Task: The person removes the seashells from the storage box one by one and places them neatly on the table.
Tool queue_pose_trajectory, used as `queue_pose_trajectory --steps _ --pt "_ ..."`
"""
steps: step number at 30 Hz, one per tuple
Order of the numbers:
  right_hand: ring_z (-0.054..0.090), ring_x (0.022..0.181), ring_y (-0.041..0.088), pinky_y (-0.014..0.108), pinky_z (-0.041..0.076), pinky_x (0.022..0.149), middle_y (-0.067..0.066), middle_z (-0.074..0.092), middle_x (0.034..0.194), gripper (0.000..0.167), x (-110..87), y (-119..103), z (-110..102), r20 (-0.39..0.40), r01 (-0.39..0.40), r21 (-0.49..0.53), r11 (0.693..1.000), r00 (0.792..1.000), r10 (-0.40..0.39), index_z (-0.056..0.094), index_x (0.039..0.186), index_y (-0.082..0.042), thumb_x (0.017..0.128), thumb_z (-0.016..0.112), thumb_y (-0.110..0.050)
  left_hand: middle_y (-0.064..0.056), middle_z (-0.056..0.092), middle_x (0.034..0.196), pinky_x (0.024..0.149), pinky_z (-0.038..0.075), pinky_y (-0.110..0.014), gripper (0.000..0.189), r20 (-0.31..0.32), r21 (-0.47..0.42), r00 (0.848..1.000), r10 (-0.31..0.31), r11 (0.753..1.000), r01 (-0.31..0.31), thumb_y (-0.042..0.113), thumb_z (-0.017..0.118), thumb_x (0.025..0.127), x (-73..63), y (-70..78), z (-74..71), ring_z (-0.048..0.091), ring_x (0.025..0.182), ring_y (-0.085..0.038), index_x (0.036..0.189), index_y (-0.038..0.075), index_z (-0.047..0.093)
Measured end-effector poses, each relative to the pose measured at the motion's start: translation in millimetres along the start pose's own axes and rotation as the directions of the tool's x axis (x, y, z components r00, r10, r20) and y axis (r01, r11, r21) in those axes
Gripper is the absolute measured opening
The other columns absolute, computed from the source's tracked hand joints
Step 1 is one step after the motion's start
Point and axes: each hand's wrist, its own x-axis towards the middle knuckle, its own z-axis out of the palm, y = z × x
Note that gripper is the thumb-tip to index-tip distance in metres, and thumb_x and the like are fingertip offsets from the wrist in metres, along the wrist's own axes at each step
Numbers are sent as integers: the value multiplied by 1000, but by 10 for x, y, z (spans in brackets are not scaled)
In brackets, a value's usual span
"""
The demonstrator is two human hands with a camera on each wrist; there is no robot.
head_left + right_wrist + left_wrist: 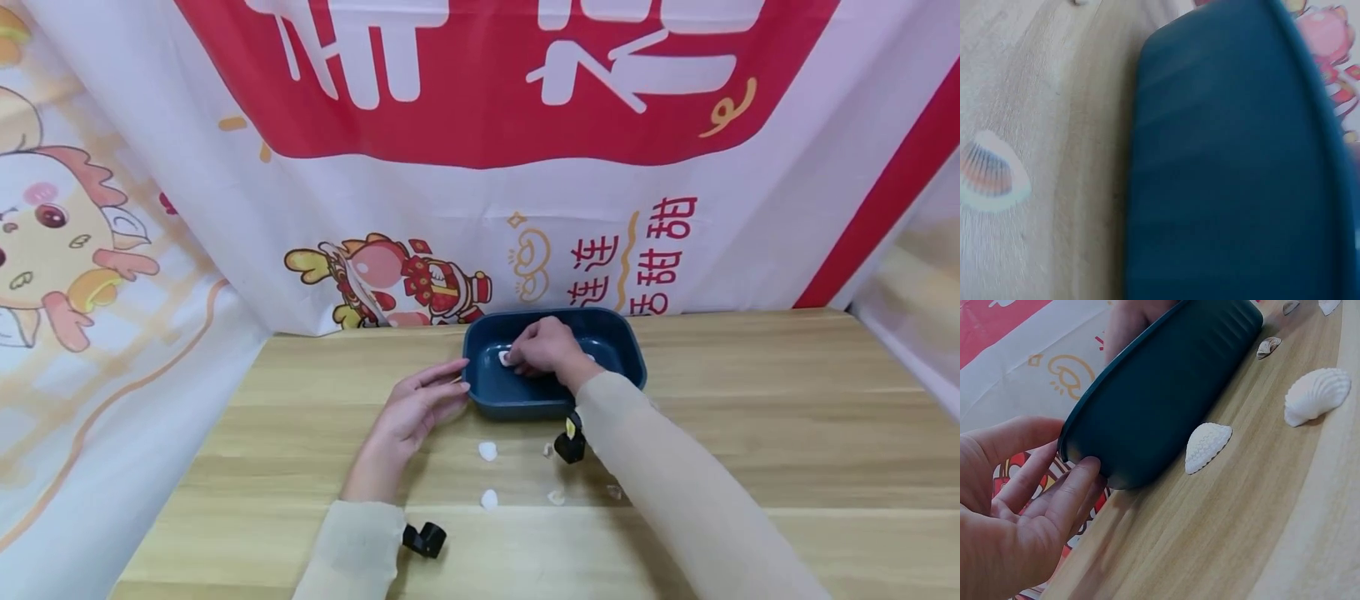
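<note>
A dark blue plastic basin (525,410) stands at the back of the wooden table. Inside it, my right hand (551,343) pinches a small white seashell (505,358) between thumb and fingers, low over the floor. At the basin's left end, my left hand (420,408) touches the outside wall and rim with fairly straight fingertips. Seen from the left wrist, that hand (1029,506) rests against the basin's end (1147,406). In front lie two white ribbed shells, one nearer the basin (1207,447), the other farther out (1316,395).
To the right of the white shells are smaller brownish shells, including one shell (556,497) and another shell (614,492). An orange-ribbed shell (988,172) shows in the right wrist view. Behind the basin hangs a printed cloth (420,200).
</note>
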Motion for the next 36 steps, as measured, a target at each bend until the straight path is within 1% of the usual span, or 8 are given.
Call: queue_pose_trajectory --steps 4,6,10,13,17,23,28,36 --pt "76 89 21 34 69 87 10 79 104 9 -231 -51 -65 -7 65 37 997 998 -65 78 104 -9 101 77 -18 -8 60 159 108 61 -35 48 -19 5 1000 -3 1000 4 0 74 98 -10 -23 -6 72 128 -22 145 11 68" --pt "76 89 21 34 68 88 9 80 103 11 -392 -75 -123 -24 106 50 993 994 -105 78 105 -10 102 77 -21 -9 61 158 107 61 -36 49 -21 3 1000 0 1000 0 -1 75 97 7 -19 9 74 123 -21 144 12 69" --pt "77 89 20 34 68 88 8 81 102 15 -748 -59 -190 -40 159 136 978 987 -155 76 108 -11 101 78 -24 -10 61 157 107 62 -38 50 -26 5 1000 3 1000 -3 -2 76 95 16 -13 18 76 119 -20 143 11 69" --pt "77 89 20 33 69 87 11 80 104 17 -978 -16 -207 -31 194 213 958 981 -192 75 110 -8 101 78 -23 -9 61 157 107 61 -38 50 -24 13 1000 4 1000 -3 -1 76 96 18 -3 24 76 120 -19 144 11 69" --pt "77 90 24 34 69 87 14 80 103 17 -1194 31 -162 4 225 268 937 972 -234 75 109 -6 99 79 -20 -9 61 157 108 61 -39 50 -25 24 1000 15 1000 -14 -1 74 97 13 3 27 74 123 -21 145 11 68" --pt "76 85 23 35 68 82 10 78 97 14 -1385 191 -18 78 224 310 924 963 -260 75 105 -5 98 81 -15 -10 61 158 107 62 -38 53 -29 24 999 15 1000 -15 -3 74 95 -1 -16 25 73 126 -24 146 10 67" --pt "75 80 19 37 69 80 10 77 90 17 -1440 427 119 159 197 369 909 950 -270 73 103 1 95 82 -11 -10 61 158 104 64 -36 53 -28 15 999 17 1000 -17 -3 74 95 1 -27 23 75 122 -21 145 10 67" --pt "75 73 19 30 66 68 11 77 86 19 -1506 738 301 266 137 381 915 931 -250 72 102 1 93 83 -13 -10 61 158 105 63 -38 52 -29 13 999 15 1000 -15 -3 75 95 1 -18 19 75 123 -23 145 11 67"
